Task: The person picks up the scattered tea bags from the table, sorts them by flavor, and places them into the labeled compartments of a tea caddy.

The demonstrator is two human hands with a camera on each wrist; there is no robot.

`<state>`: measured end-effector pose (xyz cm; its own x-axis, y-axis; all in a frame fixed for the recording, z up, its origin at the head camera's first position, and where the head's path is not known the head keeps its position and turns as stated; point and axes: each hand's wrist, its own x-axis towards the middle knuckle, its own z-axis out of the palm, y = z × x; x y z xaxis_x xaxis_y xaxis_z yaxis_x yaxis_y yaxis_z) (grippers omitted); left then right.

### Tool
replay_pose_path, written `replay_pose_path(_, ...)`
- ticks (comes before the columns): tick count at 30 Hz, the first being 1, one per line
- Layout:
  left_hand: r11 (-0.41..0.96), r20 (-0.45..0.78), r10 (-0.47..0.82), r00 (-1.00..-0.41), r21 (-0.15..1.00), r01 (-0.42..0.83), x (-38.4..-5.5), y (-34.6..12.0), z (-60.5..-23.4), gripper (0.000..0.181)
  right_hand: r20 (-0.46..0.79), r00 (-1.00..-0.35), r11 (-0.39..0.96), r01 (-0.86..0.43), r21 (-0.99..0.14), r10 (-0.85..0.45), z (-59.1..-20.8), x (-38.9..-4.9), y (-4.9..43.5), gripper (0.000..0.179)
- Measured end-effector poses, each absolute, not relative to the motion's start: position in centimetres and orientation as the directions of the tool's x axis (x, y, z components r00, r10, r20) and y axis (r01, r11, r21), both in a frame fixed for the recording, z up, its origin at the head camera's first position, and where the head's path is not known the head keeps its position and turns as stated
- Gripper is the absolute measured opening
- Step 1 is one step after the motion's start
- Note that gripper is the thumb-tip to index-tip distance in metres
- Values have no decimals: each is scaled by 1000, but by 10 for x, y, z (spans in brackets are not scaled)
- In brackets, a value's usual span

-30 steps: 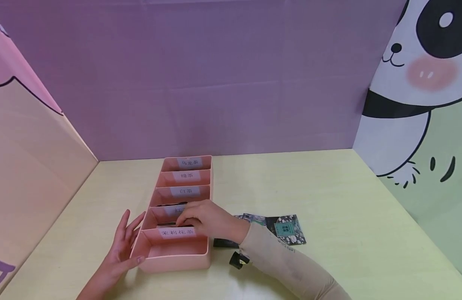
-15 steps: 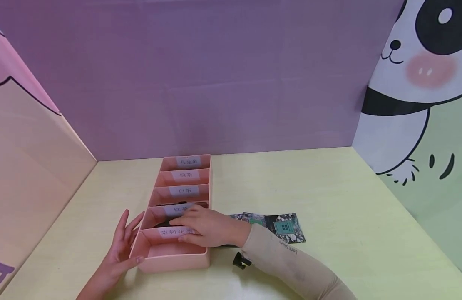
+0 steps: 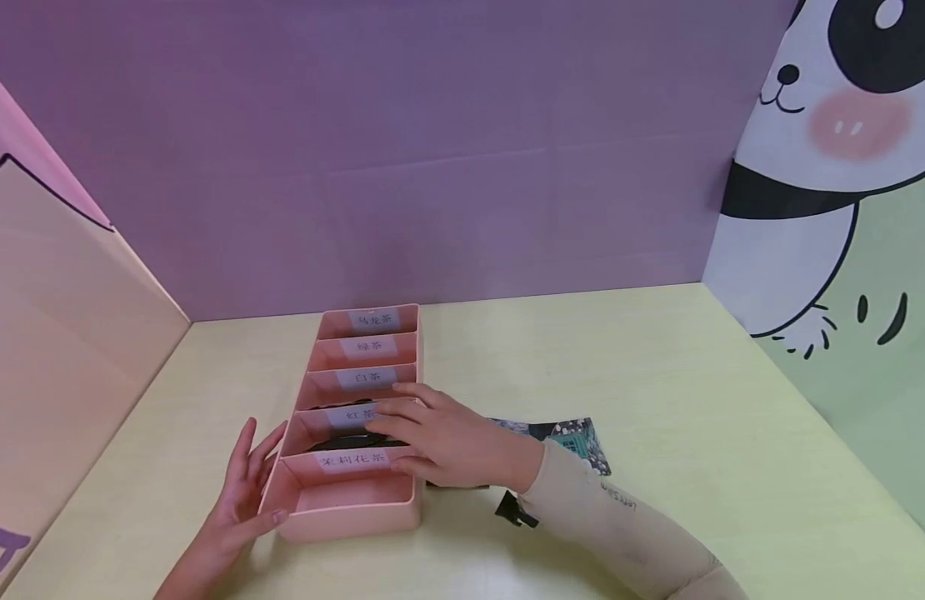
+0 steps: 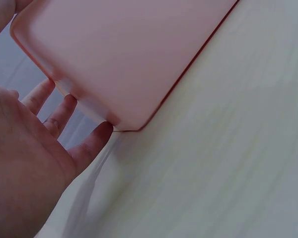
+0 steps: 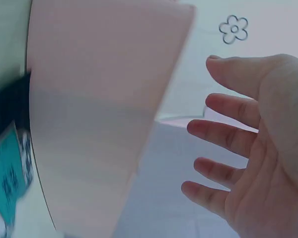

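Note:
My left hand (image 3: 241, 508) is at the near left corner of a pink divided box (image 3: 346, 527). Its thumb touches the corner, and its fairly straight fingertips touch the side wall (image 4: 109, 64) in the left wrist view. Over the right side of the box, my right hand (image 3: 462, 437) hovers with its fingers spread and nothing held. A flat black packet (image 3: 350, 442) lies in the second compartment from the front. Another dark edge (image 3: 342, 405) shows in the compartment behind it. The right wrist view has the right hand (image 5: 258, 144) open beside the box wall (image 5: 99, 99).
Dark floral packets with teal labels (image 3: 593, 446) lie on the table (image 3: 567, 358) right of the box, partly behind the right forearm. White labels with Chinese writing (image 3: 374, 318) mark the compartments. A purple backdrop (image 3: 432, 150) stands behind, with printed panels on both sides.
The right hand has come up out of the second compartment and moved right, its fingers spreading. The black packet there now shows more. The left hand stays at the corner.

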<state>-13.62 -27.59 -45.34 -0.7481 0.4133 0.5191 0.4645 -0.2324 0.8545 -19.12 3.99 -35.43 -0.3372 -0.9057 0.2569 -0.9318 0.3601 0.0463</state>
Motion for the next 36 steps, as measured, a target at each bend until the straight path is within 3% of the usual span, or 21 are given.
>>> replay_pose_path(6, -259, 537, 427, -728, 844, 470, -138, -276, -453, 106, 331, -375, 384, -922, -40, -866, -350, -196, 75, 52)
replay_pose_path(18, -226, 517, 410, -752, 856, 465, -136, -273, -446, 107, 324, -634, 628, -766, -139, -702, -360, -214, 155, 58)
replay_pose_path(20, -215, 505, 404, -763, 863, 457, -136, -274, -447, 107, 310, -664, 653, -741, -154, -680, -363, -215, 166, 57)
replay_pose_path(26, -249, 558, 407, -723, 830, 500, -140, -276, -450, 108, 281, -708, 688, -702, -184, -648, -369, -219, 191, 54)
replay_pose_path(30, -258, 565, 408, -717, 825, 503, -139, -276, -451, 108, 204, -746, 712, -666, -223, -634, -369, -219, 200, 55)
replay_pose_path(36, -281, 575, 406, -710, 818, 502, -138, -275, -452, 106, -8, -809, 775, -561, -293, -588, -366, -220, 210, 54)
